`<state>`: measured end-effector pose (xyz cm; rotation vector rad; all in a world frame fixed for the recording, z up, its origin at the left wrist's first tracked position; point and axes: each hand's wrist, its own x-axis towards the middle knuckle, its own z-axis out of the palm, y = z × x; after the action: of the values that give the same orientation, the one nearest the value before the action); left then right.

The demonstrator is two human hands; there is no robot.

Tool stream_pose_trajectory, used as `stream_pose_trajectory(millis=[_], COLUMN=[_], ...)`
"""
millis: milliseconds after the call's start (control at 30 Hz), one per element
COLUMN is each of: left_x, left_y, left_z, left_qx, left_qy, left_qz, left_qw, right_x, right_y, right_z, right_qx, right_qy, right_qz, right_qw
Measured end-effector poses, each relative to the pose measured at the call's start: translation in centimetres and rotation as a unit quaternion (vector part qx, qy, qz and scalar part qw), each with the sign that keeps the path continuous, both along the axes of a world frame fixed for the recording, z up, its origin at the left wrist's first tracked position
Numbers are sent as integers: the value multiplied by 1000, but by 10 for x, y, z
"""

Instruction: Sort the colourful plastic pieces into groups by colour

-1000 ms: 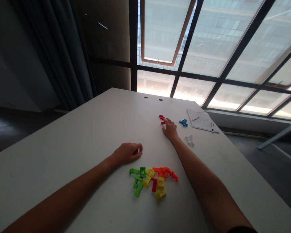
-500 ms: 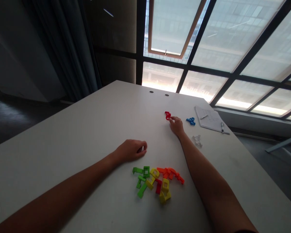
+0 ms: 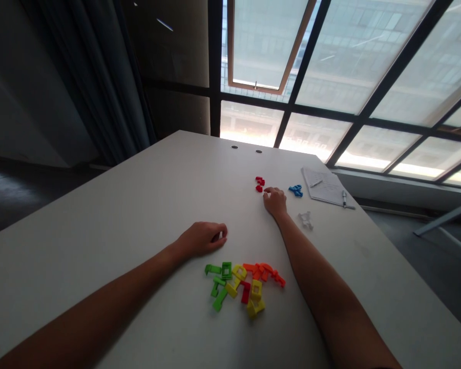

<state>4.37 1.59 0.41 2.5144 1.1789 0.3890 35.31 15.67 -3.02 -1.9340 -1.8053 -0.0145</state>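
**Right hand** (image 3: 275, 201): stretching far out over the desk (image 3: 138, 215), knuckles up. Its fingers (image 3: 268, 191) are bending down toward the desk top. Nothing is showing in their hold, and it cannot be told whether the tips are touching a piece.

**Red pieces** (image 3: 258, 184): two small plastic shapes, lying just beside the right fingers, to their left and slightly beyond the tips.

**Left hand** (image 3: 202, 239): resting on the desk, its fingers (image 3: 218, 233) curling inward into a loose fist. It cannot be told whether anything is sitting inside the curl.

**Heap of coloured pieces** (image 3: 242, 284): green, yellow, orange and one red shape, lying bunched together just on the near side of the left fingers, between the two forearms.

**Blue piece** (image 3: 295, 190): lying near the right fingers, to their right, apart from them.

**Clear piece** (image 3: 305, 220): lying to the right of the right wrist, on the near side of the right fingers.

**Sheet of paper** (image 3: 325, 185): lying flat, well to the right of the right fingers, past the blue piece.

**Pen** (image 3: 344, 197): lying along the paper's right edge.

**Two round holes** (image 3: 234, 147): showing in the desk top well beyond the right fingers, by the far edge.
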Motion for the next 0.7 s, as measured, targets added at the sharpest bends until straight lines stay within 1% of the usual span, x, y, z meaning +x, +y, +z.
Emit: stream_pose_trajectory(millis=[67, 133, 333, 500, 600, 700], left_x=[0, 0, -1, -2, -1, -1], left_y=[0, 0, 0, 1, 0, 0], left_z=[0, 0, 0, -2, -2, 0], left_qx=[2, 4, -2, -4, -5, 0], left_qy=[0, -2, -7, -9, -10, -9], left_qz=[0, 0, -1, -2, -3, -6], left_qw=[1000, 1000, 1000, 1000, 1000, 1000], right_x=[-4, -7, -8, -13, -19, -23], right_y=[-4, -6, -8, -16, -27, -47], right_z=[1, 2, 5, 10, 13, 13], right_qx=[-22, -46, -82, -73, -59, -40], right_qy=[-39, -68, -88, -100, -111, -117], right_qz=[38, 56, 52, 52, 53, 89], right_qw=[998, 995, 991, 991, 991, 988])
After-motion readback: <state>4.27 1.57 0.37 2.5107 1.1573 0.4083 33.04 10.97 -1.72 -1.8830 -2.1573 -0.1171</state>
